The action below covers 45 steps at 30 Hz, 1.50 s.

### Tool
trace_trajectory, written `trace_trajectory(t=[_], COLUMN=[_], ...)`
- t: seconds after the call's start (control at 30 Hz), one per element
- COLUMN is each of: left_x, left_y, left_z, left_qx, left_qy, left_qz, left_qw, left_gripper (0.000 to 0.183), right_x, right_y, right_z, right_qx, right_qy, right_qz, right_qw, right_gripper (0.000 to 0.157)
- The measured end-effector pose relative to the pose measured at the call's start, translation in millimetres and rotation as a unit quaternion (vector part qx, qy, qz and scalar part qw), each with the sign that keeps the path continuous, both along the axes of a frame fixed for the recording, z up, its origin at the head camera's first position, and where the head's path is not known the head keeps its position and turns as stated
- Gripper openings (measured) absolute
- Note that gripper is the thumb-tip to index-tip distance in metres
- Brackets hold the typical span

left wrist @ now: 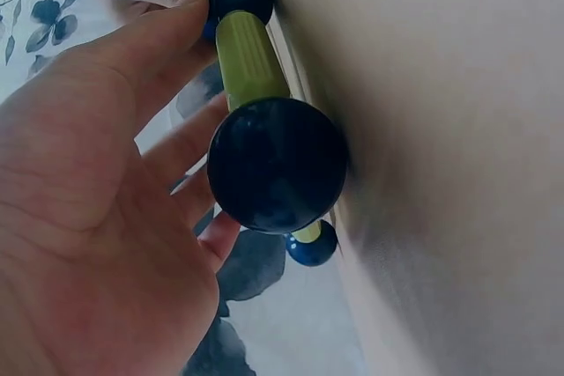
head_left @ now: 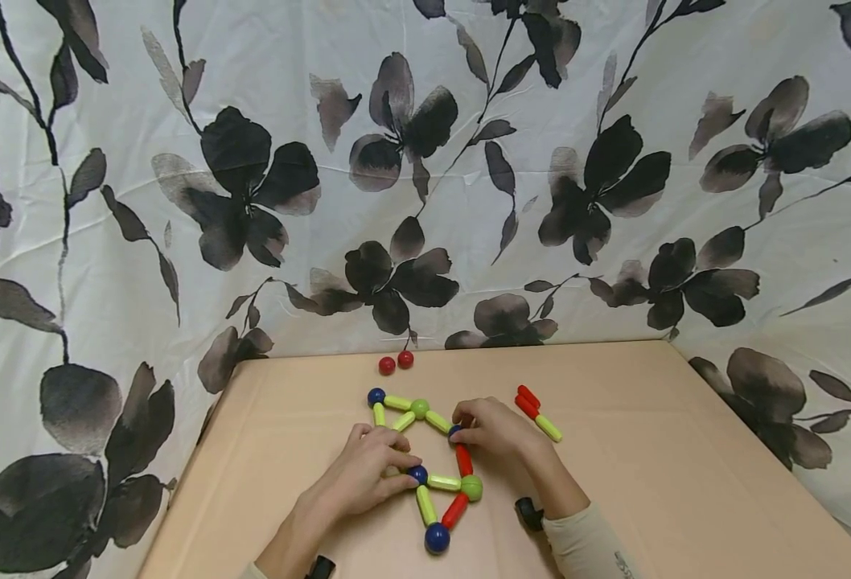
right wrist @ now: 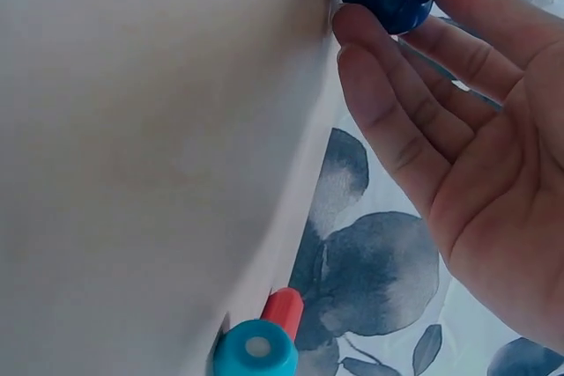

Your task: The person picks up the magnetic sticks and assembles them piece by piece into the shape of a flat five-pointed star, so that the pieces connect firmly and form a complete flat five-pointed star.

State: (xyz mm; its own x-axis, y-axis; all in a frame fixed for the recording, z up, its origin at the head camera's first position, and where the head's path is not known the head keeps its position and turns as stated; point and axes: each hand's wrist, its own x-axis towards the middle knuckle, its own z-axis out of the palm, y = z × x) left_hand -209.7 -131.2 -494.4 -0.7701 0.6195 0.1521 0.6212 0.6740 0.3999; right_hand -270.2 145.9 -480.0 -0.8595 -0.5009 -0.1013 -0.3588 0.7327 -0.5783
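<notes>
Gripping blue balls (head_left: 419,474): left fingers (head_left: 398,459), right fingers (head_left: 470,436); red balls (head_left: 405,359) lie beyond, sticks (head_left: 548,428) rightward.

No words or numbers can be read here. Near the bottom of the head view, right of the middle, the pale right sleeve (head_left: 586,540) has a small dark mark (head_left: 623,564), too tiny to make out.
</notes>
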Motion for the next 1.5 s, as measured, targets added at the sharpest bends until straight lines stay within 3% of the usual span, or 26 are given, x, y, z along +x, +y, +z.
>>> trace_trajectory(t=[0.47, 0.7, 0.93, 1.2, 1.5], left_x=[9.0, 8.2, 9.4, 6.9, 3.9], left_y=[13.7, 13.6, 17.6, 18.0, 16.4], left_z=[1.7, -2.2, -3.8, -4.7, -5.8], left_qx=[0.005, 0.007, 0.002, 0.013, 0.013], left_qy=[-0.054, -0.078, -0.066, -0.078, -0.089], left_qz=[-0.041, -0.031, -0.011, 0.006, 0.005], left_qw=[0.9977, 0.9964, 0.9977, 0.9968, 0.9959], left_gripper=[0.029, 0.031, 0.030, 0.028, 0.029], right_x=[-4.4, -5.0, -5.8, -4.0, -8.2], right_y=[-5.9, -7.2, -10.8, 0.3, 41.2], right_z=[-6.2, -7.3, -9.2, 2.2, 23.7], right_qx=[-0.006, -0.013, -0.024, -0.041, -0.103], right_qy=[0.027, 0.024, 0.031, 0.022, 0.123], right_qz=[-0.008, -0.006, -0.005, -0.054, -0.112], right_qw=[1.000, 1.000, 0.999, 0.997, 0.981], right_gripper=[0.016, 0.020, 0.023, 0.031, 0.036])
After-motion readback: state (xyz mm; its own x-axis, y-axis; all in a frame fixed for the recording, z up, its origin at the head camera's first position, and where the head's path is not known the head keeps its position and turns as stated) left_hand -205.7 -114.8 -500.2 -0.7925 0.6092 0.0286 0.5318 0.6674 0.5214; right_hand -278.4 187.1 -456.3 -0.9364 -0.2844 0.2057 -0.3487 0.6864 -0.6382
